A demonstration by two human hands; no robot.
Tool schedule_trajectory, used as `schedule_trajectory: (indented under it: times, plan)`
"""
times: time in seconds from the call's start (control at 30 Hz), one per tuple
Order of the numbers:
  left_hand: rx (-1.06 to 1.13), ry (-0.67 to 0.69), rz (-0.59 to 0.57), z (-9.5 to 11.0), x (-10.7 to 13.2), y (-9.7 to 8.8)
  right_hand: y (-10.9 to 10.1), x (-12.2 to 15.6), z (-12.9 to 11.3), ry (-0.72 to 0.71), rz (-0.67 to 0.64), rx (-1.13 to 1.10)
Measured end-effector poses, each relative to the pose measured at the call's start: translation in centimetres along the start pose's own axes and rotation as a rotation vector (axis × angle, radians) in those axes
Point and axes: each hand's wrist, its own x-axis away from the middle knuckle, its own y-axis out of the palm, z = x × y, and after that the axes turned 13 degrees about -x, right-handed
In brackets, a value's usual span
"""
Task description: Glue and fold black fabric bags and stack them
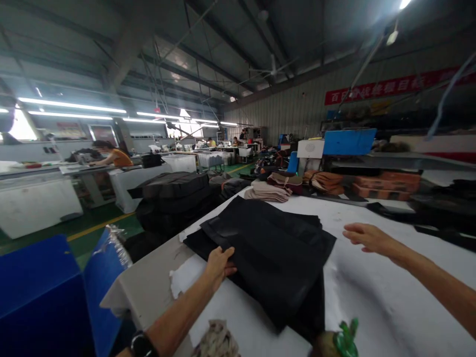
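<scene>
A pile of flat black fabric pieces (pixel 271 248) lies on the white-covered table (pixel 364 297), its layers fanned at different angles. At the near left edge of the pile, my left hand (pixel 218 265) pinches the top black piece, thumb above and fingers partly under it. My right hand (pixel 366 237) hovers over the table to the right of the pile, touching nothing, with its fingers loosely apart. A dark watch (pixel 142 344) is on my left wrist.
Folded beige cloths (pixel 268 191) and brown bundles (pixel 324 182) sit along the table's far edge. Black stacks (pixel 174 193) stand beyond its left side. A blue bin (pixel 40 297) is at lower left. A crumpled cloth (pixel 216 339) and a green object (pixel 346 339) lie near me. A co-worker (pixel 115 154) sits far left.
</scene>
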Motion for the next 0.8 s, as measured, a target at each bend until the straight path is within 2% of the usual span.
schedule_trajectory:
  times: [0.13, 0.2, 0.27, 0.4, 0.5, 0.67, 0.8]
  plan:
    - [0.023, -0.003, -0.034, 0.7, 0.9, 0.0, -2.9, 2.3, 5.5, 0.03, 0.052, -0.01]
    - [0.033, -0.014, -0.05, 0.8, 1.6, 0.2, -3.0, 3.7, 7.4, 0.066, 0.031, -0.054]
    - [0.041, -0.032, -0.073, 0.6, 2.4, 0.7, -1.8, 4.9, 8.5, 0.142, -0.022, -0.158]
    - [0.05, -0.055, -0.112, 0.1, 3.9, 1.6, 2.2, 6.1, 8.1, 0.273, -0.129, -0.355]
    - [0.052, -0.077, -0.122, 0.5, 4.2, 1.5, 4.6, 6.3, 6.9, 0.352, -0.126, -0.537]
    - [0.073, -0.156, -0.092, 1.8, 2.1, -0.3, 7.2, 5.9, 5.9, 0.351, -0.103, -0.616]
    - [0.072, -0.197, -0.037, 1.6, 0.5, -1.9, 8.8, 5.1, 5.3, 0.306, -0.107, -0.567]
